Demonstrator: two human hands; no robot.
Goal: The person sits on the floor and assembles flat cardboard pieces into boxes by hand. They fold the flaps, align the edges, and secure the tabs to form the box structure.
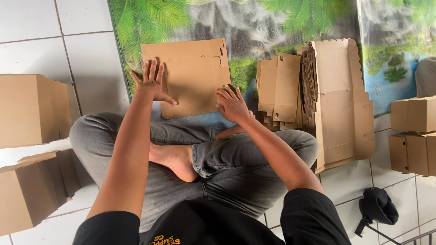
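We sit cross-legged on floor; flat cardboard blank [190,77] lies on mat [254,31] just ahead. Stack of blanks [338,104] right. Left hand [152,86], right hand [232,104] open, pressing blank edges. Judged: folding starts; next needs side flaps raised.

White tiled floor [36,27] with printed landscape mat [254,27] at top centre; on mat flat cardboard sheet [190,77], stacks of flat blanks [338,104] right. Folded boxes [32,109] left, more boxes [415,136] right edge.
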